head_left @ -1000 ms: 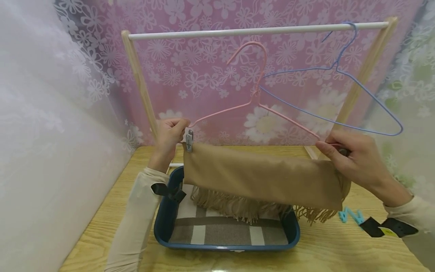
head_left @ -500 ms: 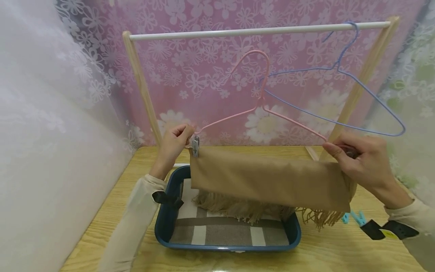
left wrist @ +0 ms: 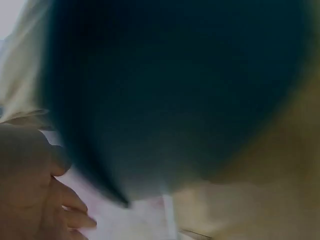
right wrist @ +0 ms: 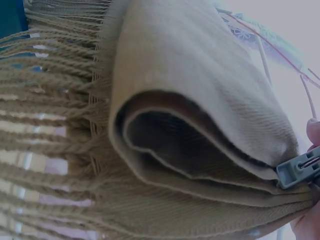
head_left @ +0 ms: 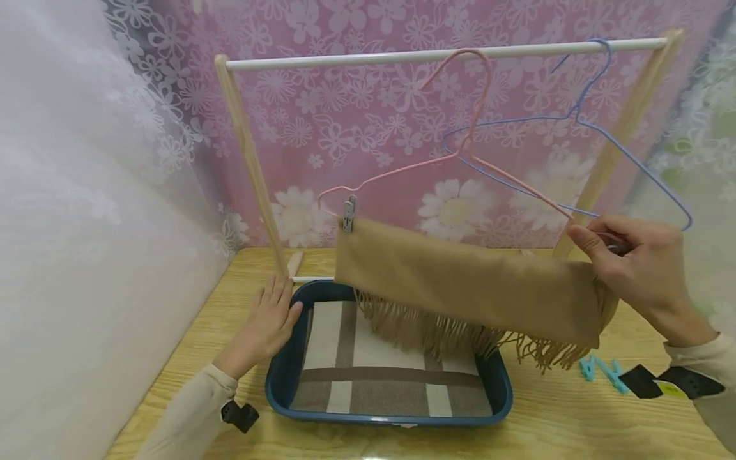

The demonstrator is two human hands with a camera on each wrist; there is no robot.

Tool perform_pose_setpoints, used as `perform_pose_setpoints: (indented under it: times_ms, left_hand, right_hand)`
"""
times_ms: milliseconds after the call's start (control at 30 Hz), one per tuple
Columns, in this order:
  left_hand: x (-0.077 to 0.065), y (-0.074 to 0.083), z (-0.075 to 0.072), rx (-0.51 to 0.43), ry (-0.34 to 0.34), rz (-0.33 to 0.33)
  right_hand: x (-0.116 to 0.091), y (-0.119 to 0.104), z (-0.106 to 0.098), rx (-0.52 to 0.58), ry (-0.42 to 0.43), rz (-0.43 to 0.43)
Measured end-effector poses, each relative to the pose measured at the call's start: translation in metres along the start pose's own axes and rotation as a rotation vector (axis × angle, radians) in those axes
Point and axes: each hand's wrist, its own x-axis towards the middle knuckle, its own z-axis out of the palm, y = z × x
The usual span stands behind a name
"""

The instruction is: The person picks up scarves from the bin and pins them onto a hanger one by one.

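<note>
My right hand [head_left: 644, 271] grips the right end of a pink wire hanger [head_left: 408, 169]. Over its bottom bar hangs a folded tan scarf [head_left: 460, 275] with a twisted fringe. One grey clothespin [head_left: 348, 214] clips the scarf near the hanger's left end; another grey clothespin [right wrist: 298, 170] sits by my right fingers. The hanger's hook overlaps the rack's white bar in the head view. My left hand [head_left: 267, 322] is off the hanger, fingers extended beside the left rim of a dark blue basin [head_left: 277, 377]; the basin's wall fills much of the left wrist view.
A blue wire hanger [head_left: 627, 153] hangs at the right of the white bar [head_left: 345, 59], between wooden posts [head_left: 253, 160]. Folded checked cloth [head_left: 391, 396] lies in the basin. Turquoise clothespins [head_left: 604, 372] lie on the wooden table [head_left: 552, 421] at the right.
My left hand has let go of the hanger's left end and moved down to the basin's side. My right hand has moved slightly right; the hanger's hook and left end have risen.
</note>
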Motion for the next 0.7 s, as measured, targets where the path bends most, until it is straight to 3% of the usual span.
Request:
perform_pose_setpoints:
  times_ms: [100, 267, 467, 700]
  left_hand:
    - [-0.014, -0.004, 0.015, 0.100, -0.022, -0.029]
    - [-0.023, -0.005, 0.028, 0.143, 0.018, -0.058]
    - [-0.024, -0.004, 0.031, 0.123, 0.031, -0.106]
    - [-0.026, -0.005, 0.029, 0.116, 0.038, -0.165]
  right_hand:
    - [0.004, 0.001, -0.003, -0.021, 0.001, -0.008]
    - [0.009, 0.004, -0.007, -0.033, 0.015, 0.056]
    - [0.013, 0.006, -0.009, -0.046, 0.002, 0.142]
    - [0.019, 0.010, -0.009, -0.057, 0.019, 0.128]
